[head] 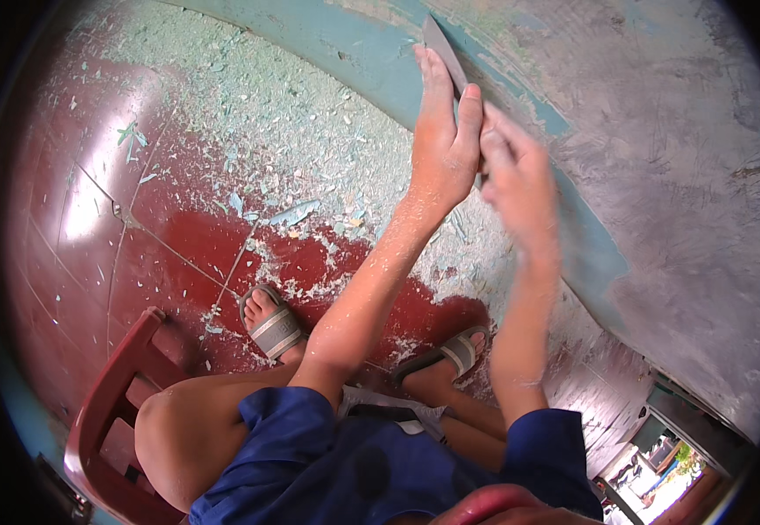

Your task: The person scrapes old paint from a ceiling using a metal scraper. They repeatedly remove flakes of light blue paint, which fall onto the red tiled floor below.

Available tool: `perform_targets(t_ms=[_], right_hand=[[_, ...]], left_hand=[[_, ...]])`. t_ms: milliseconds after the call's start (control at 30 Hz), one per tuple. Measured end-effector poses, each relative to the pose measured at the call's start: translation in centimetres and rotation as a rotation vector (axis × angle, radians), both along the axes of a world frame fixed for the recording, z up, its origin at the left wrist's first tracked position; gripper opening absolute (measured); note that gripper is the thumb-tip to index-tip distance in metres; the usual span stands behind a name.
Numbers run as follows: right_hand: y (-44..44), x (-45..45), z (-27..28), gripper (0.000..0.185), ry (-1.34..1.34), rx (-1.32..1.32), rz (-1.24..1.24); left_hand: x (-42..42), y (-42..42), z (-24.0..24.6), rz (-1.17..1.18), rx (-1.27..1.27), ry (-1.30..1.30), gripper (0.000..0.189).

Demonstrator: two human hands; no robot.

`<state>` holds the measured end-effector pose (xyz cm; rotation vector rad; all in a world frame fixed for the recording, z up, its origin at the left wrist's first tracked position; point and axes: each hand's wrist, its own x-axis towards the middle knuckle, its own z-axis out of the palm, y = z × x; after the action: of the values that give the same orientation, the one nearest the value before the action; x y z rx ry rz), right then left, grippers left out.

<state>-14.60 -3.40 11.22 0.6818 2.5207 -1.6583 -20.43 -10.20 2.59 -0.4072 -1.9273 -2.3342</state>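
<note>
A scraper with a broad metal blade [444, 52] has its tip against the painted wall [380, 59]. My left hand [444, 141] lies along the blade, fingers stretched out and thumb beside its edge, bracing it. Just to the right, my right hand [524, 174], slightly blurred, is closed around the scraper's handle, which it mostly hides. Pale dust and flakes coat both hands and the left forearm. Blue-green paint remains in a band low on the wall; above it shows a bare, patchy grey surface [675, 177].
Paint chips and dust [288, 125] lie thick along the wall's foot, over a red tiled floor [203, 246]. A red plastic chair [91, 420] stands beside my knee at lower left. My sandalled feet [278, 328] are below my arms. A bright doorway [659, 472] shows at lower right.
</note>
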Motion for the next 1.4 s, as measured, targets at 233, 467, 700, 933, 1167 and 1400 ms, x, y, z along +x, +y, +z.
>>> perform_targets(t_ms=[233,467,700,933,1167,1400], right_hand=[[2.3,9.4,-5.7,0.047,0.200,-0.123,-0.232],[1.3,2.8,-6.3,0.041,0.186,0.097,0.001],[-1.2,5.9,-10.2,0.045,0.349,-0.149,-0.291],[-2.0,2.1,-9.2,0.041,0.299,-0.040,-0.123],[-3.1,2.7,-7.9,0.043,0.241,-0.142,-0.239],[-6.4,-3.3,-8.8,0.044,0.315,-0.026,-0.063]], left_hand=[[7.5,2.3,-0.8,-0.198,-0.156,0.156,0.075],[1.3,0.0,-1.7,-0.046,-0.138,0.104,0.076],[5.1,-0.2,-2.7,-0.218,-0.203,0.158,0.075],[0.3,-2.4,-2.8,-0.099,-0.189,0.154,0.075],[1.8,-1.8,-2.9,-0.096,-0.172,0.103,0.074],[-5.0,-6.5,-3.7,-0.002,-0.142,0.149,0.070]])
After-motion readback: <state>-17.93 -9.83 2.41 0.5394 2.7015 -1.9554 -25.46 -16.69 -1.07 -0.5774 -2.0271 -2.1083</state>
